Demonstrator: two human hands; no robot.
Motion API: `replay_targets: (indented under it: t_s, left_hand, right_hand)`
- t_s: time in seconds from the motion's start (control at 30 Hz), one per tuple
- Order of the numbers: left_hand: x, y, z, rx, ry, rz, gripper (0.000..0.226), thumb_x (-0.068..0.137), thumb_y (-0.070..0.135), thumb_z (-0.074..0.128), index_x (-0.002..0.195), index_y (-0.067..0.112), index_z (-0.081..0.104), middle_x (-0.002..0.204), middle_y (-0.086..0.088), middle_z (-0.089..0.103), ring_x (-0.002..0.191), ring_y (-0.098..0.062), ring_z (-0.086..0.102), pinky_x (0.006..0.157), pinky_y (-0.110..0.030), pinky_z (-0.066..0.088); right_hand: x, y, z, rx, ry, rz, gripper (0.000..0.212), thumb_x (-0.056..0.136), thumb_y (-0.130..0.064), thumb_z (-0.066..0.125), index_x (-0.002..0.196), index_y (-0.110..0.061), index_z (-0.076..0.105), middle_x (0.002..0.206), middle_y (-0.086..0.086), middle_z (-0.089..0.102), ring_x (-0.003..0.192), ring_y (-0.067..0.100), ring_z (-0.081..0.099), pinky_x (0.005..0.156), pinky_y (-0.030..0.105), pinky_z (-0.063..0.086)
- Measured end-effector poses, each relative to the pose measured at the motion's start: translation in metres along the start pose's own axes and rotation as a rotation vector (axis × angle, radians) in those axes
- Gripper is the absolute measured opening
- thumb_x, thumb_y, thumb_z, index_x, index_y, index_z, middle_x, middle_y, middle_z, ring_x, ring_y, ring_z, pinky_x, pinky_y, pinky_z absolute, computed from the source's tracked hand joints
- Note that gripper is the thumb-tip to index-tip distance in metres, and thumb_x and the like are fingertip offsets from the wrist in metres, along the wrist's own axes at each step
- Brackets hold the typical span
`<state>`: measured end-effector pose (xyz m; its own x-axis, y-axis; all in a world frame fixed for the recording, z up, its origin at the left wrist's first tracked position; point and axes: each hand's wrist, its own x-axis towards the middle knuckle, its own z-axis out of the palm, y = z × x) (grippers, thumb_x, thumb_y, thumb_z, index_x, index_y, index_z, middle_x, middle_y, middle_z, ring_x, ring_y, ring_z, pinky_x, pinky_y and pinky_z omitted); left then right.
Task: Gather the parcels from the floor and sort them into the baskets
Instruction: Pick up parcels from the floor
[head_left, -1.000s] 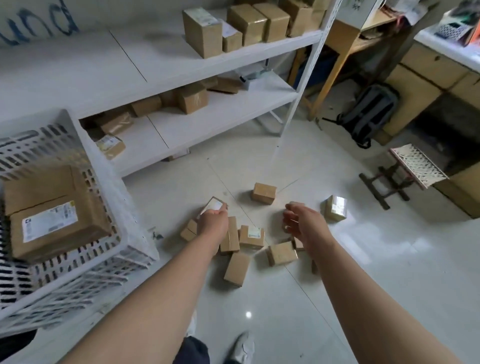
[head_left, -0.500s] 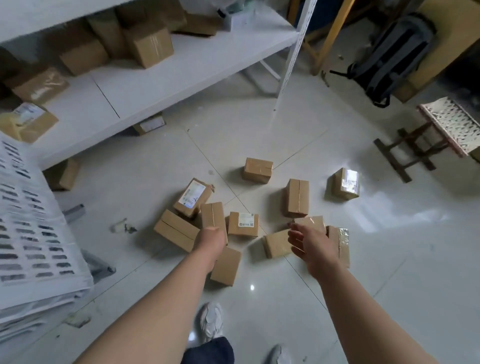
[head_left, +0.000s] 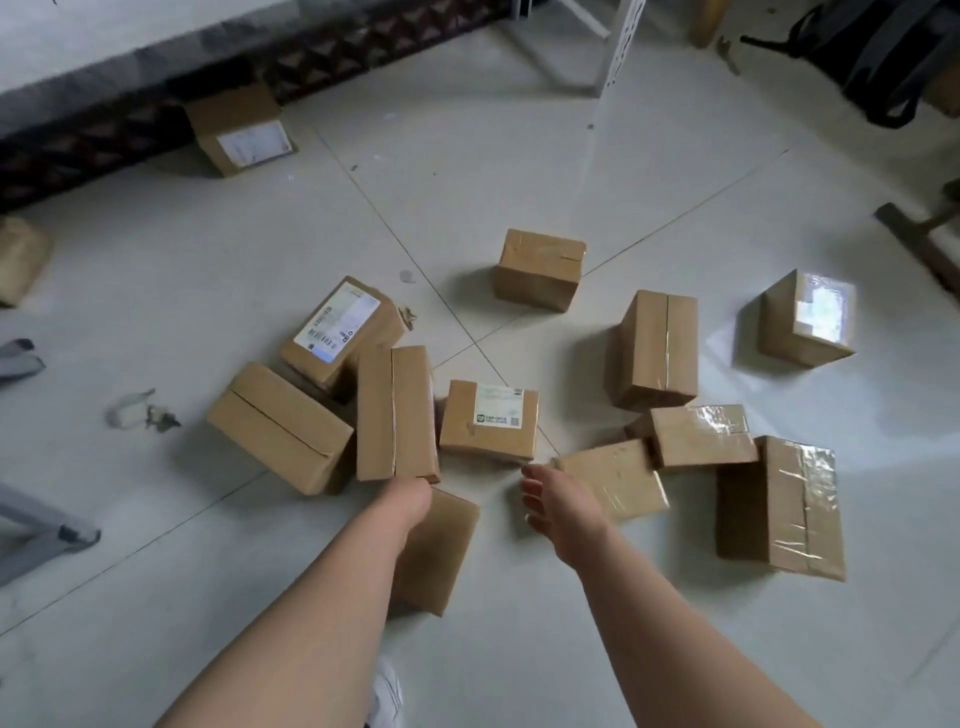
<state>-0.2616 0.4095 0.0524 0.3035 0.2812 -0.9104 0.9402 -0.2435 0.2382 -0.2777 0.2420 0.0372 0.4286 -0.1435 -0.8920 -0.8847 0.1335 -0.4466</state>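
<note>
Several brown cardboard parcels lie scattered on the pale tiled floor. My left hand (head_left: 411, 496) reaches down to the near end of a long parcel (head_left: 395, 410), above a plain parcel (head_left: 444, 556); its fingers are hidden behind the hand. My right hand (head_left: 558, 506) is open with fingers apart, just below a small labelled parcel (head_left: 488, 421) and beside a taped parcel (head_left: 621, 480). Other parcels include a labelled one (head_left: 337, 327) and a large taped one (head_left: 779, 506). No basket is in view.
A white shelf frame (head_left: 618, 47) stands at the top, with another parcel (head_left: 239, 130) under the shelf. A dark backpack (head_left: 893, 57) lies top right and a wooden stool leg (head_left: 914, 244) at the right edge. Grey legs (head_left: 47, 540) stand at the left. My shoe (head_left: 387, 696) is below.
The view has dropped closer to the floor and the basket has left the frame. Both hands have moved down towards the parcels, the right one shifting left towards the small labelled parcel.
</note>
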Motion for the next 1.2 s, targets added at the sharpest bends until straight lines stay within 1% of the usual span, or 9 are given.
replay_targets:
  t_s: [0.1, 0.2, 0.27, 0.4, 0.53, 0.63, 0.77, 1.03, 1.2]
  left_hand:
    - [0.034, -0.020, 0.006, 0.066, 0.042, -0.021, 0.040, 0.105, 0.017, 0.032, 0.139, -0.003, 0.038, 0.126, -0.020, 0.050, 0.118, -0.033, 0.049, 0.105, -0.038, 0.034]
    - [0.063, -0.045, 0.005, 0.153, 0.077, 0.000, 0.040, 0.104, 0.011, 0.027, 0.138, -0.006, 0.040, 0.077, -0.009, 0.039, 0.065, -0.015, 0.039, 0.087, -0.031, 0.037]
    - [0.079, -0.056, 0.005, 0.137, 0.063, -0.001, 0.042, 0.104, 0.010, 0.027, 0.141, -0.008, 0.037, 0.069, -0.003, 0.026, 0.057, -0.011, 0.026, 0.087, -0.031, 0.036]
    - [0.082, -0.057, 0.012, -0.023, 0.084, 0.011, 0.040, 0.103, 0.012, 0.030, 0.137, -0.001, 0.044, 0.070, -0.002, 0.030, 0.058, -0.012, 0.030, 0.080, -0.034, 0.044]
    - [0.068, -0.054, 0.025, -0.089, 0.068, -0.070, 0.032, 0.101, 0.020, 0.030, 0.085, 0.004, 0.053, 0.079, -0.011, 0.048, 0.067, -0.028, 0.044, 0.073, -0.042, 0.044]
    - [0.061, -0.053, 0.037, -0.152, 0.014, -0.107, 0.029, 0.099, 0.025, 0.039, 0.102, 0.005, 0.059, 0.095, -0.014, 0.062, 0.083, -0.032, 0.058, 0.088, -0.053, 0.047]
    - [0.053, -0.043, 0.050, -0.171, -0.037, -0.068, 0.030, 0.095, 0.029, 0.050, 0.119, 0.012, 0.054, 0.105, -0.013, 0.065, 0.086, -0.028, 0.064, 0.074, -0.046, 0.050]
    - [0.026, 0.011, 0.044, -0.230, -0.005, 0.124, 0.027, 0.093, 0.021, 0.042, 0.100, 0.010, 0.066, 0.086, -0.008, 0.071, 0.066, -0.022, 0.064, 0.077, -0.038, 0.052]
    - [0.022, 0.055, 0.035, -0.315, -0.007, 0.332, 0.032, 0.095, 0.029, 0.039, 0.106, 0.011, 0.062, 0.087, -0.007, 0.064, 0.075, -0.027, 0.064, 0.074, -0.035, 0.052]
  right_hand:
    - [0.039, 0.022, 0.019, -0.098, -0.080, -0.010, 0.037, 0.100, -0.025, 0.046, 0.130, -0.005, 0.056, 0.135, 0.021, 0.055, 0.127, 0.040, 0.049, 0.110, 0.047, 0.036]
    - [0.068, 0.039, 0.037, -0.234, -0.153, -0.062, 0.040, 0.102, -0.024, 0.040, 0.137, -0.008, 0.052, 0.140, 0.010, 0.052, 0.117, 0.025, 0.052, 0.103, 0.035, 0.040]
    - [0.078, 0.050, 0.047, -0.339, -0.193, -0.107, 0.040, 0.102, -0.024, 0.039, 0.136, -0.006, 0.052, 0.136, 0.007, 0.053, 0.121, 0.023, 0.049, 0.098, 0.033, 0.040]
    - [0.084, 0.054, 0.051, -0.512, -0.187, -0.221, 0.036, 0.100, -0.019, 0.036, 0.110, 0.007, 0.059, 0.112, 0.022, 0.056, 0.100, 0.030, 0.055, 0.087, 0.040, 0.044]
    - [0.083, 0.039, 0.027, -0.509, -0.031, -0.266, 0.029, 0.098, -0.034, 0.040, 0.107, -0.015, 0.061, 0.119, 0.010, 0.057, 0.103, 0.025, 0.054, 0.086, 0.030, 0.040]
    - [0.080, 0.027, 0.003, -0.417, 0.055, -0.308, 0.039, 0.097, -0.034, 0.041, 0.100, -0.007, 0.069, 0.111, 0.014, 0.064, 0.095, 0.025, 0.056, 0.080, 0.030, 0.042]
    - [0.069, 0.016, -0.018, -0.197, 0.104, -0.412, 0.045, 0.100, -0.035, 0.036, 0.101, -0.013, 0.075, 0.099, 0.005, 0.066, 0.088, 0.019, 0.056, 0.077, 0.031, 0.039]
    - [0.056, 0.002, -0.054, 0.082, 0.110, -0.524, 0.054, 0.102, -0.047, 0.030, 0.111, -0.014, 0.073, 0.109, -0.005, 0.063, 0.104, 0.012, 0.048, 0.093, 0.032, 0.029]
    - [0.057, -0.012, -0.065, 0.145, -0.022, -0.568, 0.055, 0.103, -0.050, 0.024, 0.121, -0.018, 0.065, 0.113, -0.004, 0.067, 0.105, 0.011, 0.057, 0.096, 0.032, 0.036]
